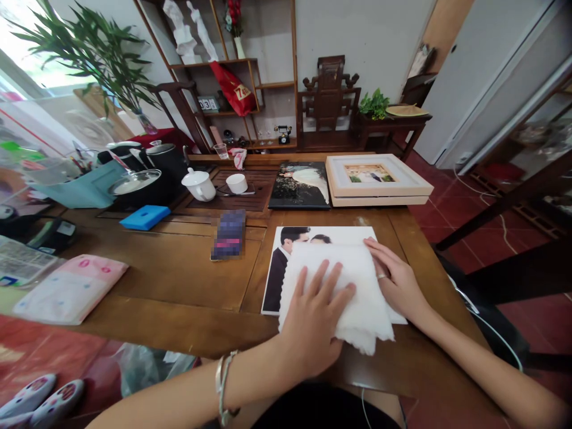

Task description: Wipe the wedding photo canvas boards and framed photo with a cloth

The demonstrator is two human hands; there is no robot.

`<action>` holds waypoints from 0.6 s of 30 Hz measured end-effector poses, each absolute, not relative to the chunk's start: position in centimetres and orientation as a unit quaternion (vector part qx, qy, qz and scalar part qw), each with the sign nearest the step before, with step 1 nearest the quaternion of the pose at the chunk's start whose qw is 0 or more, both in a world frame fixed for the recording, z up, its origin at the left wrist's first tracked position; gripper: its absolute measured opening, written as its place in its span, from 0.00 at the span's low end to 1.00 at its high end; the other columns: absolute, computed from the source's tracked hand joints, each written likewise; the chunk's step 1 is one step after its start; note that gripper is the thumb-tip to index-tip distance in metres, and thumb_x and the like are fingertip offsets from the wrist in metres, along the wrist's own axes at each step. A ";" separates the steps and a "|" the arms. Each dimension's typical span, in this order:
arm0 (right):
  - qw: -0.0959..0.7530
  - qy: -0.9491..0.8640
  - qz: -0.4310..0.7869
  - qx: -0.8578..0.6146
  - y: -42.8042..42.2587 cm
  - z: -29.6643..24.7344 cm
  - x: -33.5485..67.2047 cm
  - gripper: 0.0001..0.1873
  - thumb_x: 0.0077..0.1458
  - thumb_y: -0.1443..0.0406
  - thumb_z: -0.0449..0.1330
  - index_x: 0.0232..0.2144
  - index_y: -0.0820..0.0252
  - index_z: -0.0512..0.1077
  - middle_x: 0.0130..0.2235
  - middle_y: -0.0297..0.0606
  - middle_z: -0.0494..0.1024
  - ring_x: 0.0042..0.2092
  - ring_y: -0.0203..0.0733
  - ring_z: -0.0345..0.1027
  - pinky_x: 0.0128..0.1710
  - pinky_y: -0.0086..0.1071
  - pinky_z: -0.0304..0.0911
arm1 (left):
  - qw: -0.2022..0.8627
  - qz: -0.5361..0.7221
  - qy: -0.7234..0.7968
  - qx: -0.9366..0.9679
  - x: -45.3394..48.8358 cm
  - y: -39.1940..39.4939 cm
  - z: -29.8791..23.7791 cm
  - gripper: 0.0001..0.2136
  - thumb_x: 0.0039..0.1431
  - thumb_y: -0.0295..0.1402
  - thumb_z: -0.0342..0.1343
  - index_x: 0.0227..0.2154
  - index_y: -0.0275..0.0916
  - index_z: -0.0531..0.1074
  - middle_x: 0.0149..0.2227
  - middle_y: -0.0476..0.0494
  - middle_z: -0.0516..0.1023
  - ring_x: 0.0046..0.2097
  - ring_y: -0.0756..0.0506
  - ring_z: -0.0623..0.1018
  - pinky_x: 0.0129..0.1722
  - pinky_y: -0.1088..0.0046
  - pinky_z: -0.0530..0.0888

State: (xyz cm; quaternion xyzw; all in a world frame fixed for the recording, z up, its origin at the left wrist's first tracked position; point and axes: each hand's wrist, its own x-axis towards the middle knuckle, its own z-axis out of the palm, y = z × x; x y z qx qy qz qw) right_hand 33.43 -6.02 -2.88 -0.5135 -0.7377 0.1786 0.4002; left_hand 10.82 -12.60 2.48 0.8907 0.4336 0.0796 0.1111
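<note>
My left hand (313,325) lies flat on the white cloth (353,298), which covers the large photo print (286,262); my right hand (397,283) rests open at the cloth's edge. The cloth seems soft and light, best pinched by a corner.

wooden table (179,268), large photo print (286,250), blue box (145,217), framed picture (375,177)

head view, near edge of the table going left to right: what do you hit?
Pink-and-white packet → left hand flat on the white cloth → right hand at the cloth's right edge. The cloth lies on a large photo print.
</note>
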 end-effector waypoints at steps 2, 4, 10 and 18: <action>0.403 -0.739 0.167 -0.513 -6.0 -3.0 33.4 0.19 0.62 0.64 0.51 0.52 0.59 0.72 0.59 0.48 0.71 0.62 0.50 0.62 0.63 0.52 0.56 | 0.102 0.071 0.450 0.884 10.3 -10.8 2.6 0.35 0.51 0.33 0.58 0.64 0.42 0.56 0.71 0.37 0.44 0.71 0.32 0.42 0.66 0.42 0.43; 0.405 -0.741 0.164 -0.510 -5.9 -3.1 33.3 0.18 0.62 0.64 0.51 0.52 0.58 0.72 0.59 0.47 0.72 0.63 0.49 0.61 0.63 0.52 0.55 | 0.092 0.067 0.466 0.877 10.1 -8.3 2.6 0.35 0.51 0.32 0.57 0.64 0.41 0.57 0.71 0.36 0.46 0.71 0.33 0.44 0.66 0.42 0.44; 0.407 -0.742 0.163 -0.507 -5.9 -3.3 33.4 0.17 0.62 0.64 0.52 0.51 0.59 0.72 0.58 0.47 0.72 0.62 0.49 0.62 0.63 0.52 0.56 | 0.075 0.066 0.490 0.866 10.4 -1.6 2.5 0.36 0.57 0.35 0.56 0.67 0.43 0.51 0.71 0.39 0.47 0.71 0.34 0.46 0.66 0.43 0.44; 0.407 -0.743 0.164 -0.506 -5.9 -3.1 33.3 0.18 0.62 0.64 0.52 0.51 0.57 0.72 0.58 0.46 0.72 0.62 0.50 0.62 0.63 0.54 0.55 | 0.084 0.068 0.456 0.883 9.9 -7.2 2.5 0.40 0.52 0.31 0.58 0.67 0.47 0.51 0.71 0.39 0.44 0.71 0.34 0.43 0.66 0.43 0.42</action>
